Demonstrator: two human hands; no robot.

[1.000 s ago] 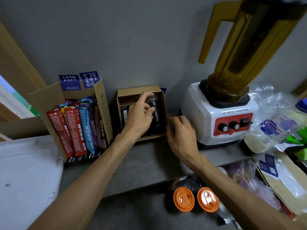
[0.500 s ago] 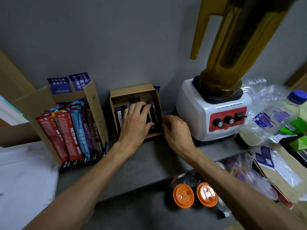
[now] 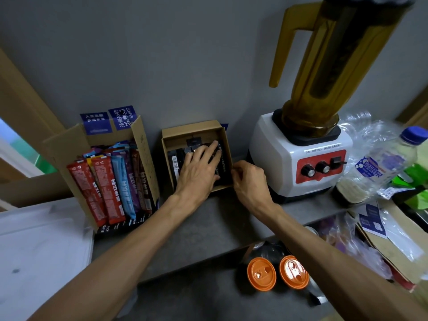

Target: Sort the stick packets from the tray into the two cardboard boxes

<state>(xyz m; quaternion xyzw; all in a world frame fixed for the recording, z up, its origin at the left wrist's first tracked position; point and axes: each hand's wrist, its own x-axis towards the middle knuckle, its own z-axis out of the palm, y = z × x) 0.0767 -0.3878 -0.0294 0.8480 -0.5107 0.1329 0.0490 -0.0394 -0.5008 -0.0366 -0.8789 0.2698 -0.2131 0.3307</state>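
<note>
SORTING AT THE BENCH: A person's left hand [image 3: 199, 167] lay flat, its grip wide and the fingers straight, on a row of black stick packets [image 3: 173, 161] inside a small brown cardboard box [image 3: 196, 128]. The box stood against the wall on the grey bench [image 3: 208, 218]. The right hand [image 3: 249, 181] curled its grip around the box's right wall near the front corner, apparently to steady it.

To the left, just beside a white plastic tray [image 3: 41, 239], a tall open cardboard box [image 3: 144, 149] leaned back. It was packed with red, blue and purple stick packets [image 3: 104, 188] standing on end.

The packets looked to be in the middle of being pressed level, and that is where things could have slipped. An uneven push might have made the slick packets ride up over each other or buckle. The light box could also have skidded towards the white blender base [image 3: 278, 156] close by on the right if the steadying hold gave way. A careless left forearm, crossing close to the tall box, might have knocked it and spilled the coloured packets onto the bench.
</note>
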